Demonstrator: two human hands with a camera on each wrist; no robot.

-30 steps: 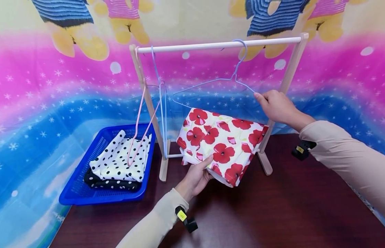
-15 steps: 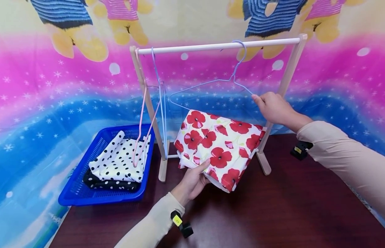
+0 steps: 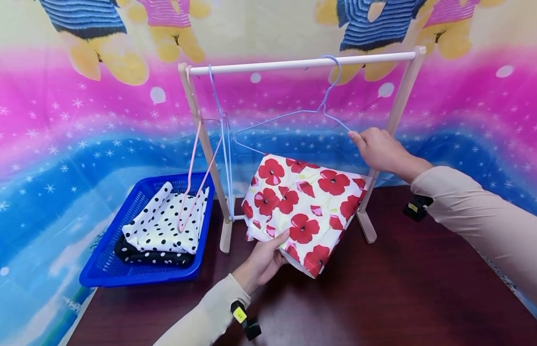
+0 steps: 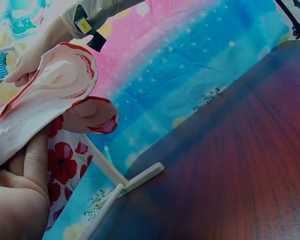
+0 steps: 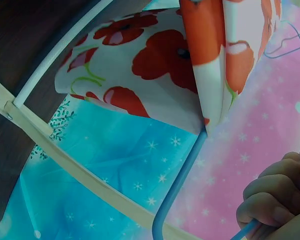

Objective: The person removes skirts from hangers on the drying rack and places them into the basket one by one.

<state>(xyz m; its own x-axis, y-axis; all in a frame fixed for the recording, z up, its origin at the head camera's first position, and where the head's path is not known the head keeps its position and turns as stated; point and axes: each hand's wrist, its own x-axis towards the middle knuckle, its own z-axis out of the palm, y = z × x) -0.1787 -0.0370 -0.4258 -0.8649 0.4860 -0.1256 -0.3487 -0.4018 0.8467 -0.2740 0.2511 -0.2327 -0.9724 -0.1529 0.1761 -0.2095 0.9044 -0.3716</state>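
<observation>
A white cloth with red poppies is draped over the lower bar of a blue wire hanger, whose hook sits on the rack's top rail. My left hand holds the cloth's lower edge, thumb in front and fingers behind. In the left wrist view, folded layers of the cloth curl open above the fingers. My right hand grips the hanger's right shoulder. The right wrist view has the blue wire running into the cloth fold, with curled fingers on another stretch of the hanger.
The wooden rack stands on a dark red table. Near its left post hang a pink hanger and blue hangers. A blue basket at left holds white and black polka-dot cloths.
My left hand has moved slightly down and left, and the cloth's lower edge has come with it. My right hand keeps its grip on the hanger. The head view has shifted a little.
</observation>
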